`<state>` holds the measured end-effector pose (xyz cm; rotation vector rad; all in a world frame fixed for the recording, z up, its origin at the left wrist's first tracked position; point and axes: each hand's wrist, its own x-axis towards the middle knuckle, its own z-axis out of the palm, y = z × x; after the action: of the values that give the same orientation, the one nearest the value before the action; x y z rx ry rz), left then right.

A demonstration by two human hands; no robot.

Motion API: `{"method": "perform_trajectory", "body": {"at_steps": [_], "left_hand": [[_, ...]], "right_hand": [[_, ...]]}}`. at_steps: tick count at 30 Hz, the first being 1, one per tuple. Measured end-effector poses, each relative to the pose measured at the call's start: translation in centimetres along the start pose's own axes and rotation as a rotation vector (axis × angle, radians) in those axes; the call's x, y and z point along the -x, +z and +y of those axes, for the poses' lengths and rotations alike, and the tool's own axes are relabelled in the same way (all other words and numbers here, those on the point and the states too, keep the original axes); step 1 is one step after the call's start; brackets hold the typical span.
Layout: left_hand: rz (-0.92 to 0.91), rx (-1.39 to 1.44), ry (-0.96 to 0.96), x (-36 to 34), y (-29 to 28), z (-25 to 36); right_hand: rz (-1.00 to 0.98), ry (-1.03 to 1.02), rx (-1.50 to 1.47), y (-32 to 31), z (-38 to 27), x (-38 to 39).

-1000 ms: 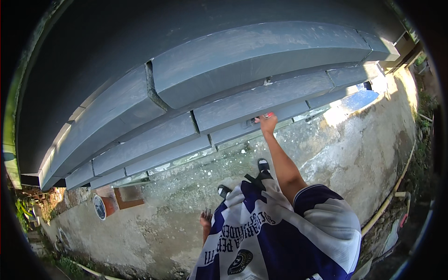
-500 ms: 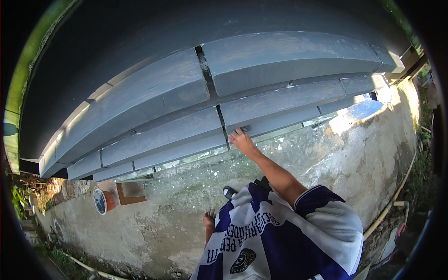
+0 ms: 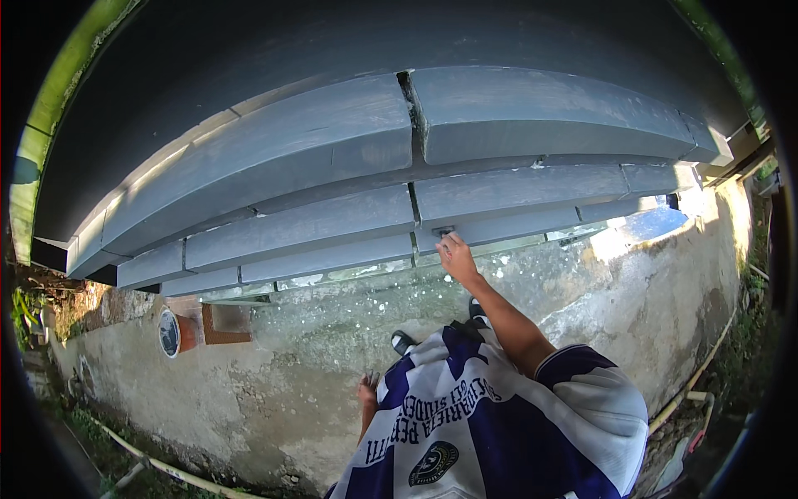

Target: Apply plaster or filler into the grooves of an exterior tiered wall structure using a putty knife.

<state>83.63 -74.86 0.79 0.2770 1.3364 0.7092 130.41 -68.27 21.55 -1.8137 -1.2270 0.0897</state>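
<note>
My right hand (image 3: pixel 456 254) reaches forward, its fingers closed round a paintbrush. The brush's dark head (image 3: pixel 444 231) lies against the lowest of the grey ledges (image 3: pixel 515 225), just right of a narrow upright gap. Most of the handle is hidden by my fingers. My left hand (image 3: pixel 367 387) hangs low beside my striped shirt, apart from any object, with its fingers loosely spread.
An orange-brown bucket (image 3: pixel 177 333) with dark grey contents stands at left, beside a brown-edged board (image 3: pixel 226 323). Worn concrete (image 3: pixel 316 358) lies under my sandals (image 3: pixel 402 342). Sunlit blue material (image 3: pixel 654 223) lies at right. Pipes (image 3: pixel 170 471) run along the outer edges.
My view has shifted, so the gap and ledges sit further right. My right hand has turned, hiding the red part of the brush. Both sandals now show. My left hand stays low.
</note>
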Motion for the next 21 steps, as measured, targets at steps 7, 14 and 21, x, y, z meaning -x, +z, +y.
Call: {"method": "perform_trajectory", "body": {"at_steps": [7, 14, 21], "left_hand": [[-0.037, -0.605, 0.138, -0.4, -2.1, -0.7], [0.016, -0.005, -0.077, -0.2, -0.4, 0.7], [-0.005, -0.057, -0.074, 1.5, 0.6, 2.8]], "right_hand": [[-0.028, 0.107, 0.026, -0.8, -1.8, -0.9], [-0.334, -0.117, -0.115, -3.1, -1.1, -0.2], [-0.351, -0.065, -0.188, 0.0, -2.8, 1.0]]}}
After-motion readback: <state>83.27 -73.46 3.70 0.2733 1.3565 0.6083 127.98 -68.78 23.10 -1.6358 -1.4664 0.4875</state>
